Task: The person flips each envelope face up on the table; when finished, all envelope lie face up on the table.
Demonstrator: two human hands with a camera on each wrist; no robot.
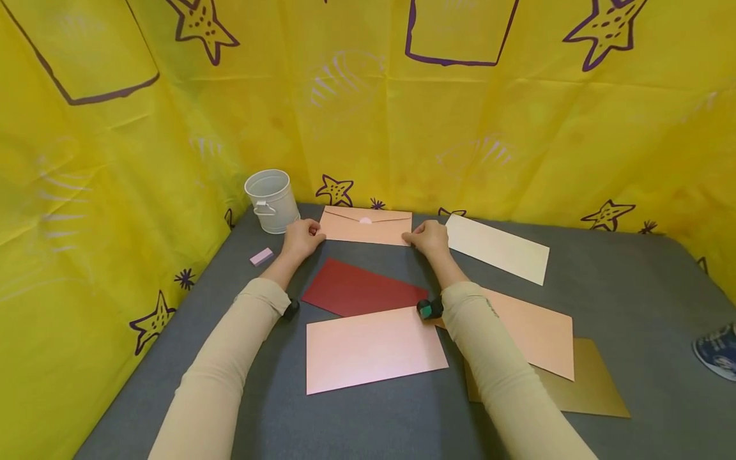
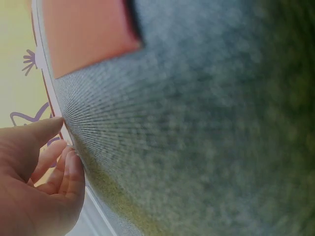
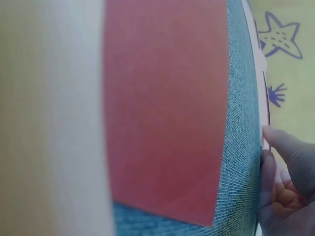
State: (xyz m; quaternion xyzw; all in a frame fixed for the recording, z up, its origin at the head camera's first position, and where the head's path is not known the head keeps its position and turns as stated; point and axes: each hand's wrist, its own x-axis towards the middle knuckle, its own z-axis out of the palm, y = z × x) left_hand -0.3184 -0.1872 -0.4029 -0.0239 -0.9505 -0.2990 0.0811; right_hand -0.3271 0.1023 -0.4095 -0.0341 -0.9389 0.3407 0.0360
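A peach envelope lies at the far edge of the table, its flap closed and a round pale sticker at the flap's tip. My left hand pinches its lower left corner between thumb and fingers. At the lower right corner, my right hand pinches it the same way; the right wrist view shows thumb and index finger on the envelope's edge. Just below lies a red envelope, partly covered by a pale pink envelope.
A white bucket stands beyond my left hand, a small pink block near it. To the right lie a cream envelope, another peach one and a gold one. A yellow patterned cloth hangs behind. A blue shoe shows at far right.
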